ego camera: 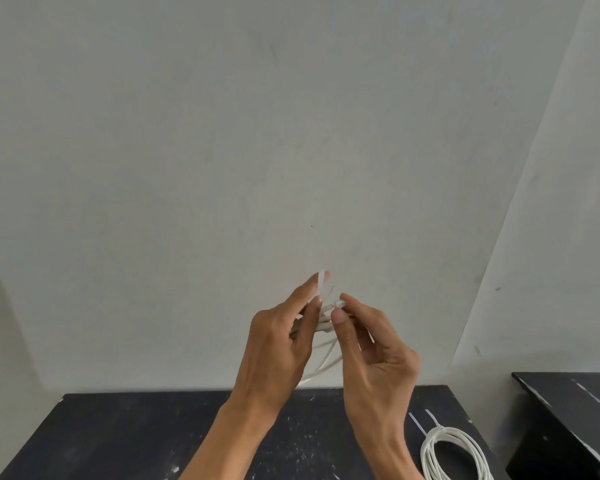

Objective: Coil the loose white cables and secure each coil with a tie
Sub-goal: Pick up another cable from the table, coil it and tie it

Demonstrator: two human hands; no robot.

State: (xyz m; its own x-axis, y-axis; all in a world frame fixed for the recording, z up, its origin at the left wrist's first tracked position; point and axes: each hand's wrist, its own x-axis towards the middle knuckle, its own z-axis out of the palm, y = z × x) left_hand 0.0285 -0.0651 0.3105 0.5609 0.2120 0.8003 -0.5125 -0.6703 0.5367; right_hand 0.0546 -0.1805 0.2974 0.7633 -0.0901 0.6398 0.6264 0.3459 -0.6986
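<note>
**Cable tie held upright over a coil, above the tabletop**

A bundle of white cable, the held coil (pixel 326 362), is gripped in the left hand (pixel 278 344), whose fingers are curled round the gathered strands. The loops hang down below the hand, clear of the black tabletop (pixel 136 438) and above its far edge, in front of the pale wall (pixel 291 133).

A translucent cable tie (pixel 321 284) is seen at the top of the bundle. Its strap stands nearly upright, long axis vertical, the free end pointing up along the tip of the left forefinger. Its other end is pinched between thumb and forefinger of the right hand (pixel 374 355), just right of the left fingertips; the remaining right fingers are loosely curled.

A second, tied coil (pixel 454 455) lies flat near the right near corner of the tabletop, well apart from both hands. Two thin white tie tails (pixel 417 424) are seen at its far side, pointing to the far left.

A second black surface (pixel 575 403) stands to the right.
</note>
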